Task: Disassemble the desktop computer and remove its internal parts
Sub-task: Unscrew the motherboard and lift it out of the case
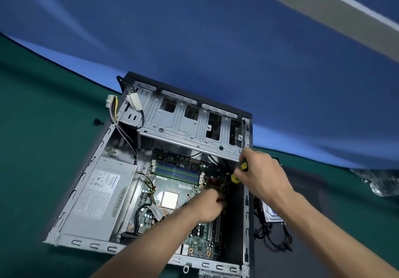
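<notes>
Yellow-green screwdriver (241, 171) gripped over the motherboard (185, 188).

Both forearms bare, no sleeves, gloves, watch or rings visible on left hand (210, 207) or right hand (262, 175).

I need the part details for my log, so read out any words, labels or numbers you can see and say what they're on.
Nothing reads with certainty.
Power supply label: blue brand word and grey print, too blurred to read.
Motherboard: white markings too small.
Hard drive label: blurred and partly hidden.
</notes>
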The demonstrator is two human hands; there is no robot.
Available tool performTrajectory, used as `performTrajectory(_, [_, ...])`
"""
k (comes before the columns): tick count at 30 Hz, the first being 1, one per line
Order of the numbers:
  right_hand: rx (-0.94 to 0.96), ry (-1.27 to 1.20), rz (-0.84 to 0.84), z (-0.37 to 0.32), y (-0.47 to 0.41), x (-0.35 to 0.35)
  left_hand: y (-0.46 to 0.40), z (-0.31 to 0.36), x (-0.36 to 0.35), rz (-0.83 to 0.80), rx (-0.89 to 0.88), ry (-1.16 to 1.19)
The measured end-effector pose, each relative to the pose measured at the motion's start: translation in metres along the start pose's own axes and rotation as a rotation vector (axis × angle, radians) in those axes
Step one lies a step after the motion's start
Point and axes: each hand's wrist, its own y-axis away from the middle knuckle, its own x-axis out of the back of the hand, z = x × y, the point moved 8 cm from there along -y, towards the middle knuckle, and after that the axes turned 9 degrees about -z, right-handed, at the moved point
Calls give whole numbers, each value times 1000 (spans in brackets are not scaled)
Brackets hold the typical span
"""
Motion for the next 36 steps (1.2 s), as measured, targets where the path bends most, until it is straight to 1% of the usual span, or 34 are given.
performTrajectory(3, [3,31,-5,-3,-6,-5,1,-7,-14,-92,40,-25])
performTrajectory(6, [3,45,-14,-4,-11,-9,-1,-9,-11,-87,48,9])
performTrajectory(9, [-4,42,-31,-3,-13,-12,-3,-7,-5,-65,43,128])
performTrajectory(13, [4,50,-41,-2,-15,-16,-6,-14,1,-41,107,263])
performTrajectory(18, [2,42,-26,-1,-15,-16,-7,-21,2,-42,136,371])
performTrajectory(27, [9,43,-36,-1,-14,-19,-9,-21,2,-48,128,360])
performTrajectory(36, [-10,31,-4,1,-13,-16,-11,-22,1,-69,126,340])
